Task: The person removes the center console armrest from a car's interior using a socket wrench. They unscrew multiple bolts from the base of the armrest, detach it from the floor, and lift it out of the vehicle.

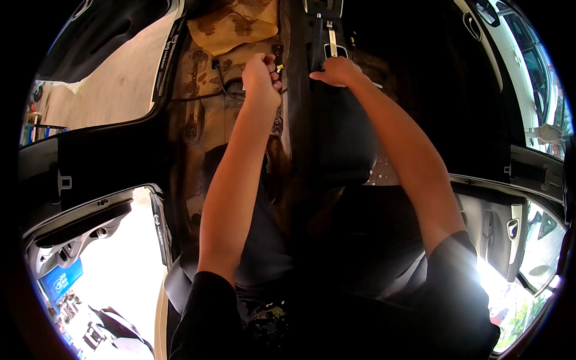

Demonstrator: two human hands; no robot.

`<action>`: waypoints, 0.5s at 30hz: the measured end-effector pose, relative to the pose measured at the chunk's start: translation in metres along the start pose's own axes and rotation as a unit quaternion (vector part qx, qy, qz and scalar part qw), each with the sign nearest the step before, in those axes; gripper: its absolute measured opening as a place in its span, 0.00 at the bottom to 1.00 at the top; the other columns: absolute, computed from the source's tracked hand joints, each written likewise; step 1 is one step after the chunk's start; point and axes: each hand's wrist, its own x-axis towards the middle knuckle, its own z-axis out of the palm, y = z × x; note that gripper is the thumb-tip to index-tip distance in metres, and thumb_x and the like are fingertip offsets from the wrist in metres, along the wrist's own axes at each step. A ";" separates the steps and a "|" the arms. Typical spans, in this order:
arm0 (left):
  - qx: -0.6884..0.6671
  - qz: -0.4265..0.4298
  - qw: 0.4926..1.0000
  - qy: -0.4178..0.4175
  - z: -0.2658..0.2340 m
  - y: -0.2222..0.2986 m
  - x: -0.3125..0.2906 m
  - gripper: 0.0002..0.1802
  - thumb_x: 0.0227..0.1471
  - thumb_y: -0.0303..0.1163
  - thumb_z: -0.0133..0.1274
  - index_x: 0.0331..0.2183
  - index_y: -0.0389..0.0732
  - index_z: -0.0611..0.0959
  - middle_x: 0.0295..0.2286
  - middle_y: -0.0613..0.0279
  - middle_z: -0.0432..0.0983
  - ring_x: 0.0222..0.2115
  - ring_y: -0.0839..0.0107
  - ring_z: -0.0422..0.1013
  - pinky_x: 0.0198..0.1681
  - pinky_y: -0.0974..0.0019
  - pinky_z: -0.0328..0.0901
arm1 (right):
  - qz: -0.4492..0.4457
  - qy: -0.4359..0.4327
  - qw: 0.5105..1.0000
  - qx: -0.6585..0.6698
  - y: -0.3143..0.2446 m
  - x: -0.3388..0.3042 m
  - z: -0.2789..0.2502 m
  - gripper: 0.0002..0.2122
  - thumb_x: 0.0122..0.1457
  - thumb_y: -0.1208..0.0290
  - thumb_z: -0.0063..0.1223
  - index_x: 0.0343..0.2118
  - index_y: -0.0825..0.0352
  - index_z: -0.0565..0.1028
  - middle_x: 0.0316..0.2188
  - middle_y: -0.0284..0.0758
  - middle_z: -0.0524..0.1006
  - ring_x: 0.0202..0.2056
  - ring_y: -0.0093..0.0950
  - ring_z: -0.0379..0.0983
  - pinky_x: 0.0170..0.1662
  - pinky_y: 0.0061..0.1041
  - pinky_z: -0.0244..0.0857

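My left hand is over the bare brown car floor, its fingers curled into a closed grip. A small yellow piece, perhaps a connector, shows right beside those fingers; whether anything is inside the grip is hidden. My right hand lies across the dark centre console, thumb pointing left and the other fingers bent down out of sight. Just ahead of it stands a silver-trimmed lever. A thin silvery piece shows by the right wrist; I cannot tell whether the hand holds it.
A stained tan sheet covers the floor ahead of my left hand. A dark cable with a black plug runs over the floor. The left door opening shows ground outside. A door panel is at the right.
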 end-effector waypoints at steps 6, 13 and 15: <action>0.002 -0.053 0.998 -0.046 0.017 -0.004 -0.005 0.10 0.58 0.36 0.46 0.27 0.43 0.74 0.17 0.72 0.60 0.17 0.77 0.54 0.20 0.69 0.50 | 0.070 -0.131 0.989 0.015 -0.010 0.007 -0.025 0.33 0.56 0.34 0.46 0.42 0.66 0.80 0.37 0.42 0.81 0.43 0.39 0.77 0.44 0.40 0.71; 0.001 0.034 0.998 -0.045 0.015 0.026 0.010 0.11 0.53 0.36 0.47 0.21 0.45 0.70 0.17 0.69 0.61 0.16 0.76 0.56 0.18 0.70 0.50 | -0.026 -0.025 0.997 -0.071 0.003 0.003 0.008 0.33 0.58 0.34 0.41 0.44 0.65 0.81 0.38 0.42 0.81 0.45 0.39 0.76 0.48 0.40 0.69; 0.000 0.026 0.998 -0.055 0.018 0.027 0.020 0.10 0.52 0.35 0.48 0.21 0.45 0.70 0.16 0.69 0.60 0.15 0.76 0.56 0.17 0.70 0.50 | -0.035 -0.055 0.997 -0.046 0.007 0.004 0.008 0.35 0.55 0.32 0.43 0.38 0.65 0.81 0.36 0.43 0.81 0.42 0.41 0.77 0.45 0.38 0.69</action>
